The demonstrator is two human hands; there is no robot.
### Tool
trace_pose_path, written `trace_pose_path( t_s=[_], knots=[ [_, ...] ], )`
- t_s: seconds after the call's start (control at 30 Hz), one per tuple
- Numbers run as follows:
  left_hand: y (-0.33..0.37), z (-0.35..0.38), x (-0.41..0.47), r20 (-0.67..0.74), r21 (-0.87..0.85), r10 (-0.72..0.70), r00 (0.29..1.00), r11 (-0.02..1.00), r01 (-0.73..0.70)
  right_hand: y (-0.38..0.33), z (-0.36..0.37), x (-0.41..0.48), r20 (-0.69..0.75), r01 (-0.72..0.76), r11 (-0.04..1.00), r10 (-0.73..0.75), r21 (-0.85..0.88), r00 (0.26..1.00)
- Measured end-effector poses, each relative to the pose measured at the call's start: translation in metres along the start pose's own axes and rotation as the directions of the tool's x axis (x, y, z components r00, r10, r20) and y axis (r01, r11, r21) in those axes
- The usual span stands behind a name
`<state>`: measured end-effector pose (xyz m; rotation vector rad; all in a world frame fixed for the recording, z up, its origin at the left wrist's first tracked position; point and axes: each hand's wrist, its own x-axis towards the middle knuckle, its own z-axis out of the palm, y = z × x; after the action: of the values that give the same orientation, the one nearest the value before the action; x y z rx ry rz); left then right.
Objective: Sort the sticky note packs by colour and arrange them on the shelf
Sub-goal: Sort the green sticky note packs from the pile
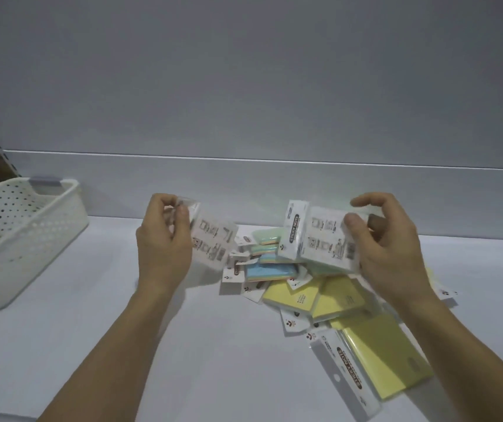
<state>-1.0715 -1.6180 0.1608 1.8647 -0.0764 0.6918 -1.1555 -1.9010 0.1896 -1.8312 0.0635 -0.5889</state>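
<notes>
Your left hand (165, 239) is raised above the white shelf surface (122, 330), fingers curled, thumb and fingertips pinching the top edge of a clear-wrapped sticky note pack (212, 239) turned white printed back toward you; its colour cannot be told from this side; the pack hangs tilted, blurred at its lower edge.

Your right hand (390, 248) is up at about the same height, thumb pressed on the printed back of a second wrapped pack (329, 242), fingers arched over its far side; a third pack with a "STICKY NOTE" header (294, 236) stands against that one on its left; pale green shows beneath them.

Between and below your hands, a loose heap lies on the shelf: pastel multicolour packs, blue and green (270, 263), overlapping at the back; several yellow packs (314, 296) in front; one large yellow pack with a white header card (375, 363) nearest you, lying flat and angled.

Well apart at far left, a white perforated plastic basket (25, 236) sits on the shelf.
</notes>
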Motion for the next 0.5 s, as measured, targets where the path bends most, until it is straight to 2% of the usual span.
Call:
trace_pose_path(
  t_s=[0.1, 0.2, 0.3, 0.4, 0.5],
  knots=[
    [-0.006, -0.02, 0.008, 0.031, -0.059, -0.163, 0.986, 0.985, 0.164, -0.012, 0.019, -0.001, 0.163, -0.249, 0.963, 0.231, 0.105, 0.959],
    [-0.01, -0.053, 0.014, 0.063, -0.075, -0.24, 0.969, 0.967, 0.244, -0.019, 0.033, 0.003, 0.308, -0.394, 0.905, 0.333, 0.161, 0.891],
    [-0.023, -0.089, 0.02, 0.122, -0.018, -0.31, 0.943, 0.949, 0.314, -0.027, 0.053, 0.008, 0.407, -0.473, 0.857, 0.365, 0.205, 0.837],
    [-0.039, -0.115, 0.028, 0.202, 0.017, -0.405, 0.892, 0.912, 0.411, -0.033, 0.085, 0.01, 0.453, -0.529, 0.82, 0.395, 0.219, 0.8],
    [-0.059, -0.133, 0.034, 0.27, 0.141, -0.458, 0.847, 0.889, 0.435, -0.034, 0.123, 0.01, 0.472, -0.596, 0.776, 0.455, 0.205, 0.755]
  ],
)
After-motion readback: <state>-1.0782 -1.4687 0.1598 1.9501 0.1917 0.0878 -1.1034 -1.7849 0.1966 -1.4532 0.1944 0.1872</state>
